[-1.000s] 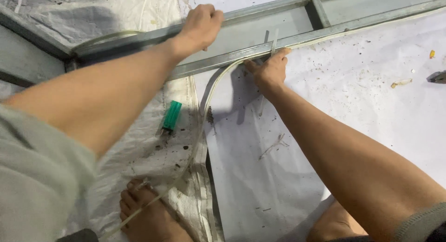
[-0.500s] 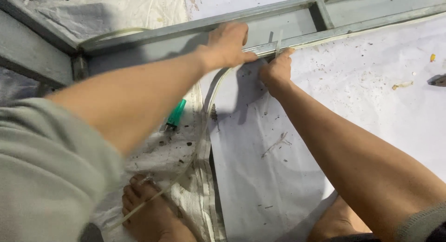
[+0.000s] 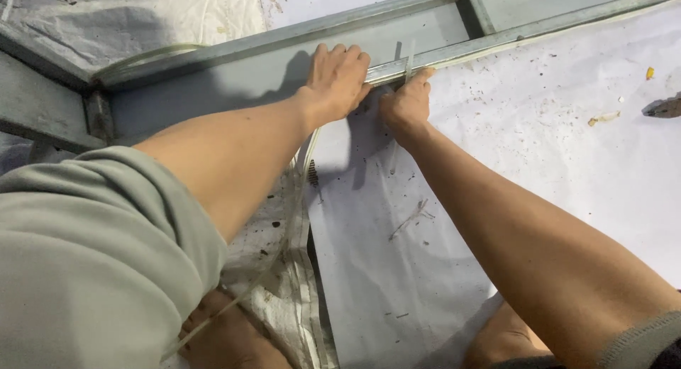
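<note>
Both hands work a pale rubbery sealing strip (image 3: 454, 53) into the groove of the grey metal frame (image 3: 234, 71): the left hand (image 3: 339, 78) lies flat, fingers curled over the rail edge just beside the right hand (image 3: 406, 103), which pinches the strip's upright end. The step in hand looks like seating the strip, and the next move likely calls for steady thumb pressure along the groove. Compared with a second ago, the left hand has slid along the rail to meet the right, above the white sheet (image 3: 539, 149).

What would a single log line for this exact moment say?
left hand: pressed flat on grey metal frame rail | right hand: fingertips at rail edge, touching clear strip | white sheet: under rail
</note>
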